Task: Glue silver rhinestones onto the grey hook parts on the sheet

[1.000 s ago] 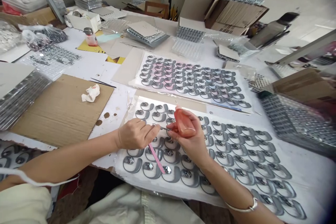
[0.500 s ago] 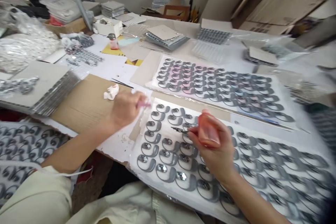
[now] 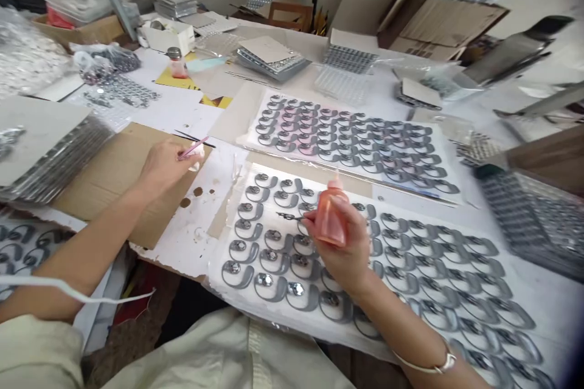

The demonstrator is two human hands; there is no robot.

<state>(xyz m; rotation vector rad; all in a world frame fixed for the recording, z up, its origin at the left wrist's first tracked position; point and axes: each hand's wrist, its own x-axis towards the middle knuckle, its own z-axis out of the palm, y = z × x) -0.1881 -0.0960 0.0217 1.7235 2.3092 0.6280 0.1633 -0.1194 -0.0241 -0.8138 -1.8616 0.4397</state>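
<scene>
My left hand is closed on a thin pink stick, over the edge of the brown cardboard. A crumpled white tissue lies right at its fingertips; whether they grip it I cannot tell. My right hand is wrapped round a squeeze bottle of orange-red liquid, its nozzle pointing up. Between that hand's thumb and fingers a slender dark metal piece sticks out to the left. Below it lies a white sheet with rows of grey loop-shaped pieces bearing faceted stones.
Behind lies a second sheet of similar pieces. Brown cardboard and a dark thin stick lie to the left. Stacked cards stand farther left. A small lidded jar is at the back, with plastic-wrapped stacks at right.
My left hand has moved left, from beside the sheet's corner to the tissue, with the pink stick still in it. My right hand keeps the bottle, now more upright. The camera view has shifted.
</scene>
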